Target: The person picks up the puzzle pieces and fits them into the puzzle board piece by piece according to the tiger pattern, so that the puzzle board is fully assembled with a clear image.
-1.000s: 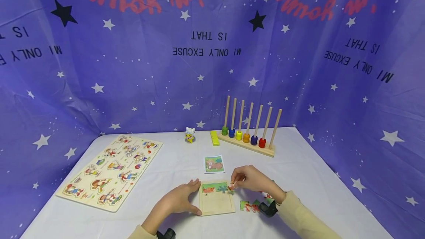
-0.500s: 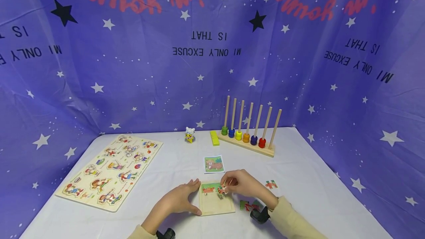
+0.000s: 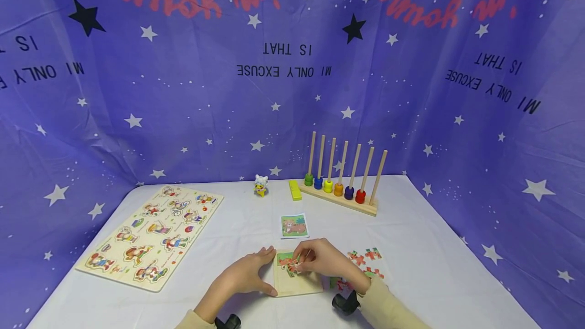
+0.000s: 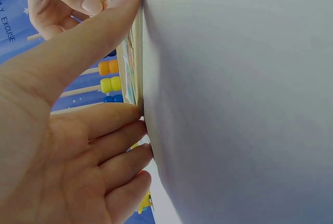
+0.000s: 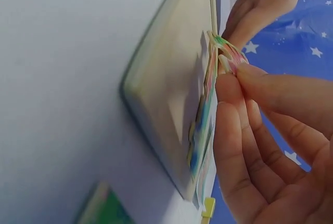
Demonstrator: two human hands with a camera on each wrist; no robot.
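Note:
A shallow wooden puzzle tray [image 3: 299,286] lies in front of me, with fitted pieces along its far side and bare wood nearer. My left hand [image 3: 247,274] touches the tray's left edge, thumb at the near corner and fingers toward the far one, fairly straight in the left wrist view. Between thumb and fingertips, my right hand [image 3: 323,258] pinches a red and green jigsaw piece [image 5: 231,56], tilted just above the tray's upper left part. Several loose jigsaw pieces [image 3: 373,253] lie to the right, some partly covered by my right forearm.
Beyond the tray lies a picture card [image 3: 294,226]. Behind it stand a small figurine [image 3: 261,186], a yellow block [image 3: 295,190] and a peg rack with coloured beads [image 3: 338,199]. A large wooden picture board [image 3: 151,237] occupies the left side.
My right hand has moved left over the tray with the piece, from the far right corner toward the upper left. More loose pieces show behind it. My left hand has stayed put.

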